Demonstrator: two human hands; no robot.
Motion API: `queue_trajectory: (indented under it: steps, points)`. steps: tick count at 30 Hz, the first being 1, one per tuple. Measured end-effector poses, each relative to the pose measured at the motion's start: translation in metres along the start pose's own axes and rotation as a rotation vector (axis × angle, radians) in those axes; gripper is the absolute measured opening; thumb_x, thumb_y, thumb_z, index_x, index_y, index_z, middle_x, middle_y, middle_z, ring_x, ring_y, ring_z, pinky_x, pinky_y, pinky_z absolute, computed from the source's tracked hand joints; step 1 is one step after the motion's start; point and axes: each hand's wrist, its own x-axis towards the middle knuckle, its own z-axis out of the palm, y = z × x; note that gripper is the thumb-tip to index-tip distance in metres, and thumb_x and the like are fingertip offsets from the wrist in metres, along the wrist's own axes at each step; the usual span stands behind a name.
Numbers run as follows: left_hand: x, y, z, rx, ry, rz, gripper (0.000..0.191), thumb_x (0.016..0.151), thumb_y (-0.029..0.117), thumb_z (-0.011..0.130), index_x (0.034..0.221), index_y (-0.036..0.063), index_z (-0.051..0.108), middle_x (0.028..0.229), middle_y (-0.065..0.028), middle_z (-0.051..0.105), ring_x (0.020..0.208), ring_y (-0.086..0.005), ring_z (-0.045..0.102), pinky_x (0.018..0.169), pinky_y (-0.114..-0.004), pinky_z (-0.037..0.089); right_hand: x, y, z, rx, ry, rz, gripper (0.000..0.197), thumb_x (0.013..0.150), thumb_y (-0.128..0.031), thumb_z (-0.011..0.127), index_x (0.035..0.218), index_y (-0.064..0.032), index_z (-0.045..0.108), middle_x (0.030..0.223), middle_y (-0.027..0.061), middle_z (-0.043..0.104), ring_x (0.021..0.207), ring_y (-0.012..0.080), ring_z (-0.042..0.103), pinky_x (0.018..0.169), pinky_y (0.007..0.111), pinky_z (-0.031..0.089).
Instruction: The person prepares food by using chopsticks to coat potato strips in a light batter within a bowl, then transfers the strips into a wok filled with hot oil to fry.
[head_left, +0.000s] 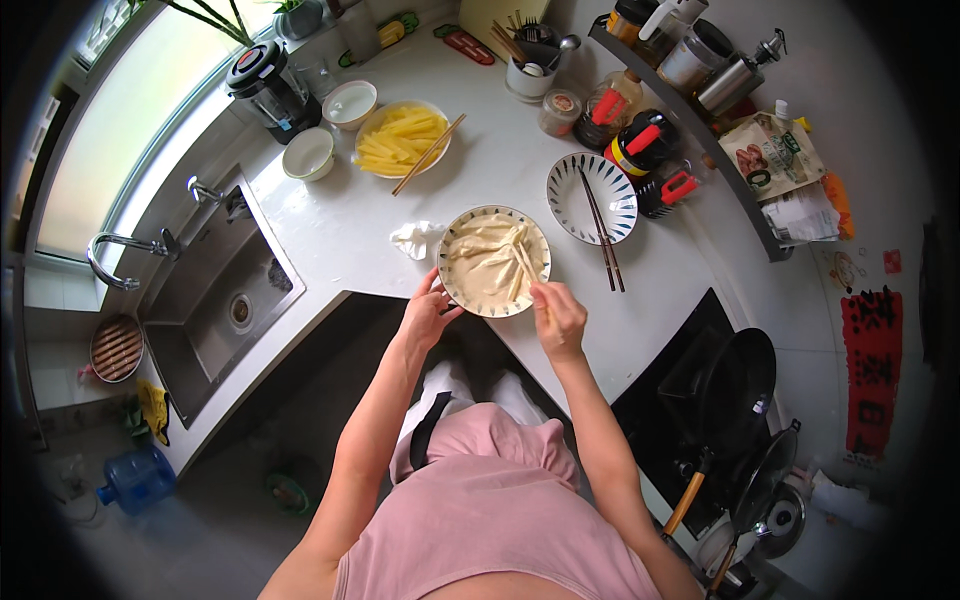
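A patterned plate (466, 294) of pale, creamy batter (474, 266) is in front of me at the counter's inner corner. My left hand (429, 311) holds its near-left rim, fingers spread along the edge and underneath. Light wooden chopsticks (528, 264) are gripped in my right hand (561, 319), their tips down in the batter. Batter-coated strips (514, 283) lie around the tips. Farther back, yellow strips (405, 135), perhaps potato, fill a white plate (448, 154) with another pair of wooden chopsticks (427, 157) across its rim. Crumpled white tissue (415, 238) sits left of the batter.
Dark chopsticks (598, 225) rest across a leaf-patterned plate (564, 196) on the right. Sauce bottles (643, 142) stand behind it. A wok (739, 394) is on the black cooktop (694, 360). Leftward are two bowls (309, 154), a blender (270, 90) and the sink (217, 300).
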Motion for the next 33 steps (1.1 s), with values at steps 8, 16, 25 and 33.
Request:
queue_trajectory:
  steps: [8, 16, 25, 33]
  points:
    - [0.001, -0.002, -0.006, -0.036, -0.026, 0.008, 0.069, 0.08, -0.009, 0.036, 0.145, 0.0157, 0.027, 0.133, -0.0104, 0.044, 0.109, -0.0174, 0.052, 0.096, -0.048, 0.039, -0.016, 0.007, -0.048, 0.381, 0.054, 0.571, 0.019, 0.093, -0.009, 0.054, 0.091, 0.0054, 0.065, 0.079, 0.0106, 0.063, 0.065, 0.018, 0.067, 0.055, 0.025, 0.054]
    - [-0.013, -0.012, 0.017, 0.053, 0.019, 0.006, 0.07, 0.073, -0.011, 0.038, 0.138, 0.0127, 0.03, 0.131, -0.0109, 0.044, 0.116, -0.024, 0.05, 0.093, -0.046, 0.043, -0.001, 0.007, -0.007, 0.428, -0.015, 0.524, 0.02, 0.093, -0.012, 0.055, 0.091, 0.0044, 0.066, 0.075, 0.0103, 0.063, 0.063, 0.0179, 0.067, 0.055, 0.027, 0.054]
    - [-0.023, -0.037, 0.012, 0.075, 0.053, -0.149, 0.068, 0.077, -0.01, 0.037, 0.14, 0.0101, 0.022, 0.126, -0.0122, 0.05, 0.112, -0.0266, 0.054, 0.087, -0.043, 0.048, -0.022, 0.019, -0.073, 0.401, 0.0, 0.835, 0.031, 0.096, -0.022, 0.05, 0.086, 0.0046, 0.064, 0.072, 0.0087, 0.062, 0.053, 0.013, 0.062, 0.05, 0.022, 0.05]
    - [-0.021, -0.02, 0.026, 0.174, 0.014, -0.093, 0.072, 0.076, -0.009, 0.036, 0.143, 0.0099, 0.018, 0.126, -0.0135, 0.051, 0.108, -0.0277, 0.057, 0.087, -0.043, 0.049, -0.043, 0.049, 0.006, 0.826, 0.311, 1.088, 0.04, 0.097, -0.031, 0.049, 0.099, 0.0069, 0.062, 0.075, 0.0085, 0.062, 0.059, 0.0137, 0.062, 0.058, 0.023, 0.053]
